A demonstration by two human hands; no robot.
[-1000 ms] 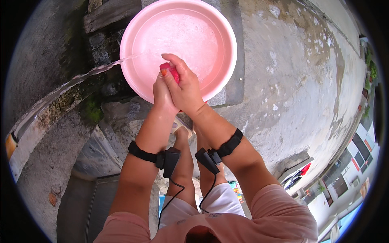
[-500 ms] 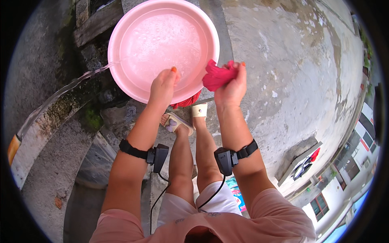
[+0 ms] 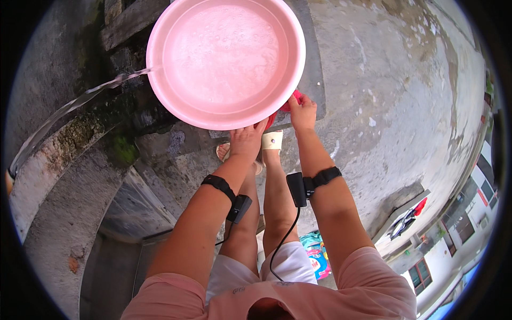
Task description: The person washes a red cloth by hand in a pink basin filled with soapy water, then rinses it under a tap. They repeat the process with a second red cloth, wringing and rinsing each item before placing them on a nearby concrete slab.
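A large round pink basin [image 3: 224, 109] holds bubbly water, and a stream of water [image 3: 90, 95] pours into it over the left rim. Below the rim's near right side, my right hand [image 3: 303, 113] has its fingers closed on a bright pink-red cloth [image 3: 293, 101], partly hidden by the basin. A darker red cloth [image 3: 271, 122] shows just under the near rim. Beside it is my left hand [image 3: 248, 140], back up, fingers stretched toward the basin; their tips are hidden at the rim.
The basin stands on a concrete ledge [image 3: 314, 69]. To the left are a curved concrete wall [image 3: 58, 186] and mossy stones [image 3: 122, 149]. My sandalled feet [image 3: 272, 140] are below the basin. A colourful package [image 3: 317, 256] lies by my legs. Black devices with cables are strapped to my forearms.
The pink-red cloth went from above the basin's right side down beside and partly under its rim, in my right hand. My left hand moved from over the water to the near rim.
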